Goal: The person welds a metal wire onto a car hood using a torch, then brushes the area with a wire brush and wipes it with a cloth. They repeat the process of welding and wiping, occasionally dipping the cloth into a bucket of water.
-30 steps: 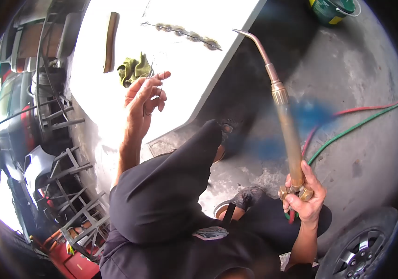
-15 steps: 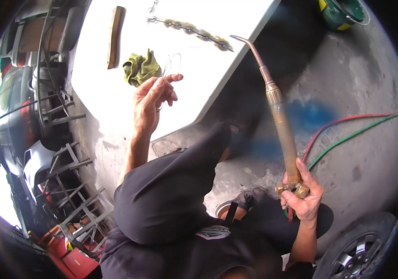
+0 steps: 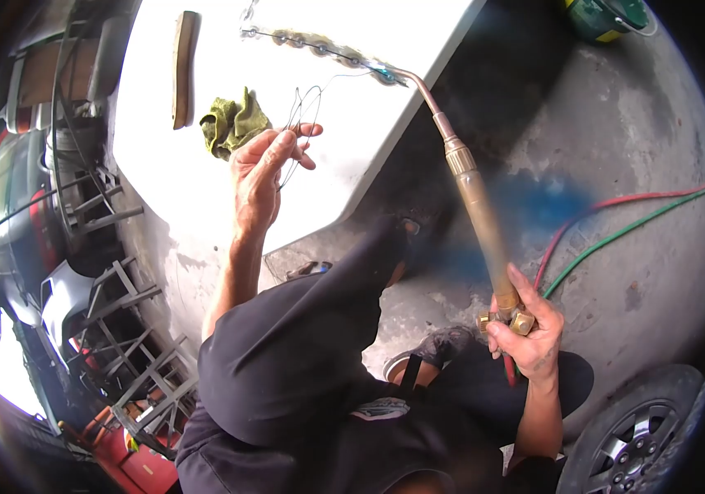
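My right hand [image 3: 534, 333] is wrapped around the valve end of a brass gas torch [image 3: 484, 218]. The torch's bent copper tip reaches the near end of a row of metal rings [image 3: 318, 49] along a dark rod, on a white panel [image 3: 171, 181]. A small bluish glow shows at that tip. Between thumb and fingers, my left hand [image 3: 255, 173] pinches a looped thin wire [image 3: 317, 107]. The wire's far end runs to the rings beside the torch tip. A crumpled olive cloth [image 3: 233, 123] lies just behind my left hand.
A wooden stick [image 3: 182, 70] rests on the panel. Red [image 3: 616, 200] and green [image 3: 608, 240] hoses cross the concrete floor at right. A green bucket [image 3: 604, 20] stands at top right, a car wheel [image 3: 637, 449] at lower right. Metal frames [image 3: 142, 370] are stacked at left.
The torch tip has moved left and slightly down onto the end of the ring row, where a bluish glow now shows. The wire's end now stretches toward that spot.
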The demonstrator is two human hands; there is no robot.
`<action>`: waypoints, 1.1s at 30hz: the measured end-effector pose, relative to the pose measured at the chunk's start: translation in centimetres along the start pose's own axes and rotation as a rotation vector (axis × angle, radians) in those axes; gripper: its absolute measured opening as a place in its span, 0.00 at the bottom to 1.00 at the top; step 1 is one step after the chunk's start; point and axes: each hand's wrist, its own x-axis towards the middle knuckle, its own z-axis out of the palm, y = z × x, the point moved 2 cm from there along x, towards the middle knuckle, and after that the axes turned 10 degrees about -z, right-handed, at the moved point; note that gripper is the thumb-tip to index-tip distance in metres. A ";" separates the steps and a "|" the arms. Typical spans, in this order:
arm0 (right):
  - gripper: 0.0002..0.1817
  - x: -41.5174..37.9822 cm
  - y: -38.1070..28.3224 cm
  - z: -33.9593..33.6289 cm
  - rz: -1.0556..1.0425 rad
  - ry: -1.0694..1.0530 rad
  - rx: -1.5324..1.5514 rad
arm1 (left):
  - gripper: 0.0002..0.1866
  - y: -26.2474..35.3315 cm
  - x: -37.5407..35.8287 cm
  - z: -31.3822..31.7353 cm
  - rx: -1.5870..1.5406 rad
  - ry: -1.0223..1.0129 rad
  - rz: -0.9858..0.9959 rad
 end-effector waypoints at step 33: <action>0.42 0.4 0.8 -0.7 -0.021 -0.035 0.006 | 0.16 -0.5 0.7 -0.1 -0.016 -0.047 0.033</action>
